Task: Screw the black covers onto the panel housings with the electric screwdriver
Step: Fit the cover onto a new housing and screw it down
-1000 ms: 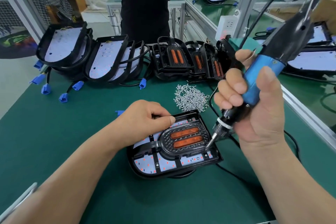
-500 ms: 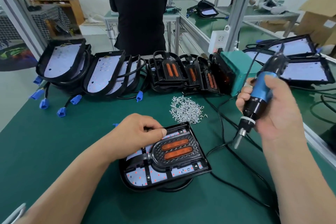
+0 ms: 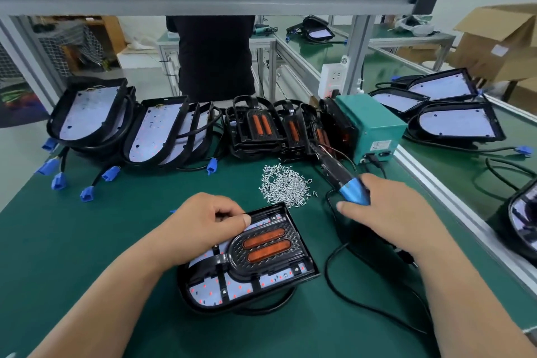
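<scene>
While the left hand (image 3: 203, 221) rests on the far-left edge of the panel housing (image 3: 308, 270), its fingers are curled under with the thumb against the forefinger (whether it pinches anything cannot be told). The housing lies flat on the green table (image 3: 116, 229), its long axis running from a rounded near-left end to a square far-right end. The black cover (image 3: 236, 259) is seated along that same axis. The right hand (image 3: 389, 218) wraps the blue grip of the electric screwdriver (image 3: 351, 190), right of the screw pile (image 3: 283, 186). Half a second ago the tool stood steeply, bit down. Now it lies low, its tail pointing far-left and its bit hidden.
</scene>
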